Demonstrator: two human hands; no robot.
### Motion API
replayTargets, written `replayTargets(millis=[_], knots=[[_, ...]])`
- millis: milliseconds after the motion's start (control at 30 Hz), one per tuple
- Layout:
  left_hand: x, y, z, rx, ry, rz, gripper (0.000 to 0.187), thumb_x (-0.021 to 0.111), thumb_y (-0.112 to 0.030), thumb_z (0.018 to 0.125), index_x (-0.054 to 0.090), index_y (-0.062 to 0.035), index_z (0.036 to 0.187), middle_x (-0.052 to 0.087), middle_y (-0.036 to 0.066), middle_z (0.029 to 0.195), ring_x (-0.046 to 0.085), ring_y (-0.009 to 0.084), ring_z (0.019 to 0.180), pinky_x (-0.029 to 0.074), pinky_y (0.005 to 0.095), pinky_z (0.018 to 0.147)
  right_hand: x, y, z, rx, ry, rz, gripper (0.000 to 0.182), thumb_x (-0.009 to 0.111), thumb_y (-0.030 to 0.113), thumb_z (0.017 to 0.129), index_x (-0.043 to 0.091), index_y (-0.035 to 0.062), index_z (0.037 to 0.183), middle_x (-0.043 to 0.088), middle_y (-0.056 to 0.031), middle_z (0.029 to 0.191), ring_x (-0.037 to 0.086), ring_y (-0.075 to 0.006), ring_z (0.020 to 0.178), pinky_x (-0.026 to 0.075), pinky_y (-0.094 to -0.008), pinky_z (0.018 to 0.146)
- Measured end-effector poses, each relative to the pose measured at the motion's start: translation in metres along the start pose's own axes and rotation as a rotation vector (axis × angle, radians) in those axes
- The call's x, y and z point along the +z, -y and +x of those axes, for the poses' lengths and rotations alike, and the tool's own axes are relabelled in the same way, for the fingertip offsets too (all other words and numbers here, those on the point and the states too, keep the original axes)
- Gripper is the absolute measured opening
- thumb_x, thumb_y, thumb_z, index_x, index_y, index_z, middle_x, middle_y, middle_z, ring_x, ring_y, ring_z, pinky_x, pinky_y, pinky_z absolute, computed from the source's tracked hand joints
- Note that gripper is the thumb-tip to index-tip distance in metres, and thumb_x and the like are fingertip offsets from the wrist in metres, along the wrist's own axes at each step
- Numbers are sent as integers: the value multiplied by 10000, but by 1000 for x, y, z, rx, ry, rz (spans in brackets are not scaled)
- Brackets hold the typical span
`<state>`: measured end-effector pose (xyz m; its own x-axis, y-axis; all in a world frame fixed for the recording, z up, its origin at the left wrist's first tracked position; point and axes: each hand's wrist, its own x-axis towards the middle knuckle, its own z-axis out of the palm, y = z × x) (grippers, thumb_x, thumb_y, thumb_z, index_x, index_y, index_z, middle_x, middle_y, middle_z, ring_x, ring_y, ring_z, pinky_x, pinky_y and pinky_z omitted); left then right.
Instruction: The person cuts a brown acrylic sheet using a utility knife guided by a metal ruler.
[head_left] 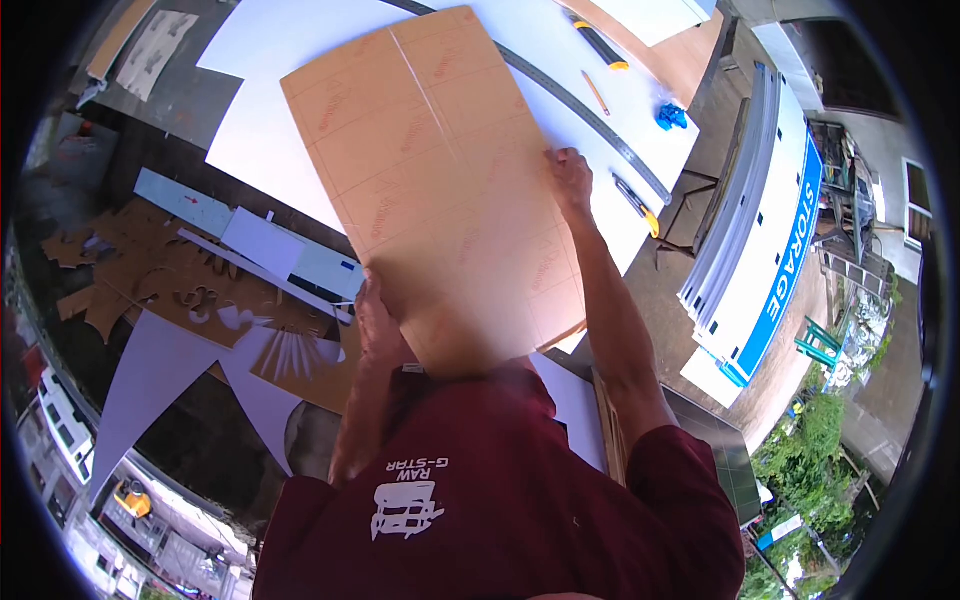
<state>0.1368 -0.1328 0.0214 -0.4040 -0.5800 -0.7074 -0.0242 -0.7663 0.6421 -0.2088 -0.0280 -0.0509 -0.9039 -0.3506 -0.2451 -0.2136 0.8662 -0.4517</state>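
A large sheet covered in brown printed paper (440,180) is held in front of my maroon shirt, its near edge close to my body. Faint ruled lines and a pale streak run across its face. My left hand (375,315) grips the sheet's left edge near the bottom, fingers partly hidden. Higher up on the opposite edge, my right hand (571,180) is closed on the sheet. Beneath it lies a white board (265,120) on the worktable. A long metal ruler (590,115) curves in the lens view behind the sheet, partly covered by it.
To the right lie a yellow-and-black cutter (640,208), a pencil (596,92), another yellow-and-black tool (597,42) and a crumpled blue item (671,116). A blue STORAGE sign (790,260) stands farther right. Offcuts (160,370) cover the left side.
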Motion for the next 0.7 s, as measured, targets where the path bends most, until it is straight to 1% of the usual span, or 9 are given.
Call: replayTargets(millis=[33,133,167,267,367,500,567,667,700], knots=[[-10,13,12,75,-22,-18,523,395,-409,1046,524,43,1275,616,136,1178,618,213,1018,503,331,931,2,6,5,-15,33,-27,433,580,424,914,632,23,1069,662,-196,1066,635,-350,976,485,-419,882],[-24,33,22,190,-140,-30,569,434,-468,1024,531,32,1279,609,121,1189,599,206,1044,498,346,923,-5,21,1,-16,85,267,516,569,490,894,628,-4,1030,659,-200,1035,618,-358,970,470,-437,856],[-21,33,19,217,-203,-43,572,447,-490,1014,557,28,1229,615,109,1144,592,190,1000,494,332,886,-13,30,-4,-25,107,322,496,560,478,907,612,-5,1007,658,-205,1043,613,-363,975,462,-438,847],[-6,21,-1,267,-350,-95,577,476,-537,992,616,13,1096,626,72,1031,572,148,891,484,301,798,-51,65,-15,-15,164,390,507,541,486,954,597,-11,1036,651,-186,1020,598,-294,929,457,-419,834],[-2,13,-3,279,-408,-142,531,489,-541,987,622,-29,946,621,28,928,537,100,816,471,280,737,-70,85,-20,-289,1,495,509,515,475,984,605,-26,988,662,-216,987,637,-353,898,480,-448,805],[5,-12,-14,405,-370,-150,504,502,-531,987,612,-55,864,607,10,861,512,82,782,446,257,701,-100,117,-32,-408,-121,511,519,476,457,1010,609,-40,943,644,-184,823,576,-279,735,467,-395,724],[2,-21,-13,450,-394,-163,495,501,-521,991,607,-65,830,590,-1,831,494,71,768,428,246,687,-126,139,-50,-361,-90,556,526,466,457,1016,611,-42,935,618,-175,775,542,-258,720,455,-377,723],[6,-50,-14,550,-287,-149,544,520,-535,976,623,-2,995,635,61,1012,569,132,921,476,299,836,-139,152,-56,-332,-30,715,535,446,453,1028,606,-40,892,594,-124,751,508,-193,734,438,-338,729],[2,-58,-5,557,-306,-123,545,521,-537,975,626,-4,933,644,59,959,569,123,883,473,289,815,-141,156,-57,-331,-15,792,534,446,453,1029,605,-37,887,592,-108,752,501,-180,735,436,-332,728]])
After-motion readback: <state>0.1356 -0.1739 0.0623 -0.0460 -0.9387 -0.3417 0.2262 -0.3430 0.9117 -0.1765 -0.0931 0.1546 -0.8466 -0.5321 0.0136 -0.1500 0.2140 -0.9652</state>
